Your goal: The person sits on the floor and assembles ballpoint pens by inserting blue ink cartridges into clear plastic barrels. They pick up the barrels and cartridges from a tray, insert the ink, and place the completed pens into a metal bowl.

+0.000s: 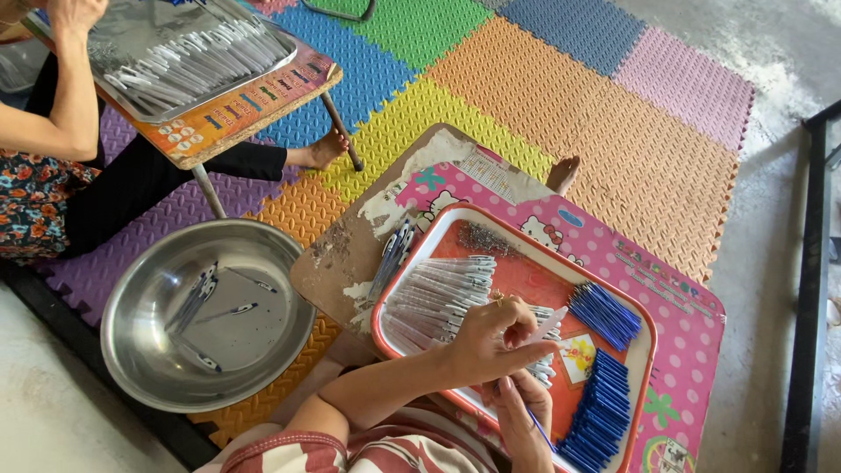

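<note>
I am pinching a clear pen barrel (pixel 545 327) in my left hand (pixel 486 342) over the red tray (pixel 383 302), right hand (pixel 523 412) closed on a blue refill (pixel 539 429), insertion pending, alignment required.

A bare grey concrete floor (pixel 771 263) is covered by interlocking foam mats (pixel 613 114) in orange, yellow, green, blue, purple and pink; daylight is cast across them, and a dark metal frame (pixel 810 289) is seen at the right edge
</note>
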